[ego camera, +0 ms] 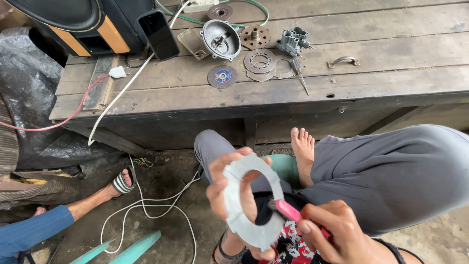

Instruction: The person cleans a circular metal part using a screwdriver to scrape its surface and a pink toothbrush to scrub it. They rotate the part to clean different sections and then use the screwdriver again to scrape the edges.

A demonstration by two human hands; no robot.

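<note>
A: What do the fingers hold?

B: The left hand (234,195) pinches a grey ring-shaped gasket plate (251,205) by its rim at 9 o'clock. The right hand (337,232) is closed on a pink brush (288,210), its bristles touching the plate at 3 o'clock.

A: How far along?

B: I judge that cleaning is under way; the metal discs (260,61) and housing (221,39) wait on the counter (391,83), at 12 o'clock.

Ring plate (246,205): pale grey, matte. Brush (288,210): pink handle, dark bristles. Cloth (293,247) under the hands: red, white and black print. Trousers (391,171): plain grey. Bench (400,54): weathered grey-brown wood. Disc (222,77): dark grey, blue centre label. Wire (63,120): red. Cable (146,203): white. Sandal (122,182): black-and-white stripes. Phone (158,34): black.
</note>
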